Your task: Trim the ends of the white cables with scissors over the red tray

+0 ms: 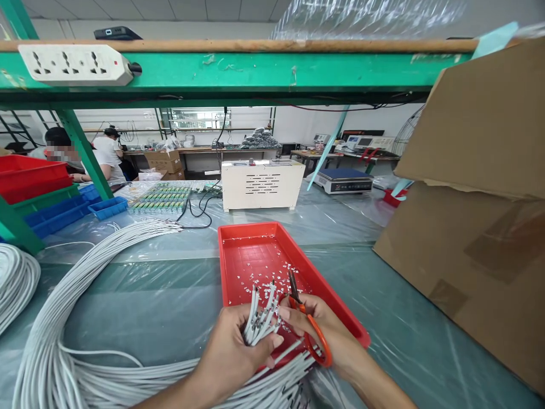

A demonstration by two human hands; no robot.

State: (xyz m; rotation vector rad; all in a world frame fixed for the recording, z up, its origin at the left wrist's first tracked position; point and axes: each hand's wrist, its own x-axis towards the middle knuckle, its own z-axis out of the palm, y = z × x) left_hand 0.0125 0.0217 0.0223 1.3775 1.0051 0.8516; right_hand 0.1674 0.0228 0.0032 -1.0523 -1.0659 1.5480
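My left hand [238, 341] is wrapped round a bunch of white cables [263, 318], whose cut ends point up over the red tray [247, 233]. In my right hand [319, 324] is a pair of scissors with orange handles [323, 343]; the dark blades point up and away, just right of the cable ends. My right thumb and fingertips are close to the ends, and I cannot tell if they touch them. Small white scraps [276, 275] lie scattered in the tray. A long bundle of white cables [63, 301] curves round on the left and passes beneath my hands.
Behind the tray stand a cream metal box [261, 184] and a blue-topped scale [346, 180]. A large cardboard box [477, 255] borders the right side. Blue bins [108, 207] and a panel of green boards [162, 199] are at left. A green shelf beam [272, 74] crosses above; people [104, 159] sit beyond.
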